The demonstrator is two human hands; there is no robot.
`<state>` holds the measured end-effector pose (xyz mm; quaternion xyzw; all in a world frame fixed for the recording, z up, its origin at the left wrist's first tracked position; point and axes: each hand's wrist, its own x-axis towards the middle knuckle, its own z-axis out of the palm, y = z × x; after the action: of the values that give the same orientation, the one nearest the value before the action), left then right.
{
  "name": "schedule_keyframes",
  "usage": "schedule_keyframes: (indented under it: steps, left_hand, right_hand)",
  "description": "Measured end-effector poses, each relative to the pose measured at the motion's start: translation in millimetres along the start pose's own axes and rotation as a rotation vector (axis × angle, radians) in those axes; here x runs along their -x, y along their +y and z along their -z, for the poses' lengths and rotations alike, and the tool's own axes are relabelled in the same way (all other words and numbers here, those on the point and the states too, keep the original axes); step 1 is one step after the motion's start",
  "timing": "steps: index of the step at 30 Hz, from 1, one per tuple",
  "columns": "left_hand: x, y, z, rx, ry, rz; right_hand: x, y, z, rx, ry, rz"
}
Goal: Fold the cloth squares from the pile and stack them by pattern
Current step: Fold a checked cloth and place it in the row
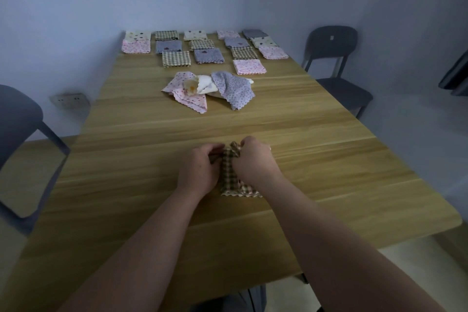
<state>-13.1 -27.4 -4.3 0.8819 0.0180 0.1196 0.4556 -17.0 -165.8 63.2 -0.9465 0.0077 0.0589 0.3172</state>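
A brown checked cloth (229, 172) lies bunched on the wooden table (329, 172) near its middle front. My left hand (198, 170) pinches the cloth's left side and my right hand (254, 159) grips its upper right part, with the cloth's top end sticking up between them. Farther back sits the loose pile (210, 88) of unfolded squares: pink spotted, cream and grey dotted. Beyond it, folded squares lie in rows, among them a pink floral one (249, 66), a checked one (176, 59) and a grey one (209, 56).
A dark chair (336, 68) stands at the table's right side, and another chair (20, 134) at the left. A wall socket (69, 101) is low on the left wall. Walls close in behind the table's far edge.
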Motion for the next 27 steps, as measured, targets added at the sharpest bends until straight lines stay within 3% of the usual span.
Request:
schedule_keyframes:
  steps: [9,13,16,18,21,23,27]
  left_hand:
    - [-1,-3,0,0.033,0.036,-0.016]
    - [2,2,1,0.082,0.036,0.018]
    - [5,4,0,-0.066,0.035,-0.203]
    - [7,7,-2,-0.244,-0.054,-0.353]
    - [9,10,-6,-0.465,-0.232,-0.422]
    - [8,10,-7,-0.570,-0.333,-0.389]
    - [-1,16,-2,-0.610,-0.524,-0.232]
  right_hand:
    - [-1,-4,-7,0.003,-0.013,0.025]
    - [-5,5,-1,-0.094,0.108,0.038]
    - [-5,18,5,0.028,0.264,0.121]
    - [-6,32,4,0.174,0.294,0.223]
    - [-9,53,-2,0.330,0.143,0.255]
    - [-7,67,-6,0.404,0.026,0.221]
    - [-2,77,-9,0.378,-0.012,0.195]
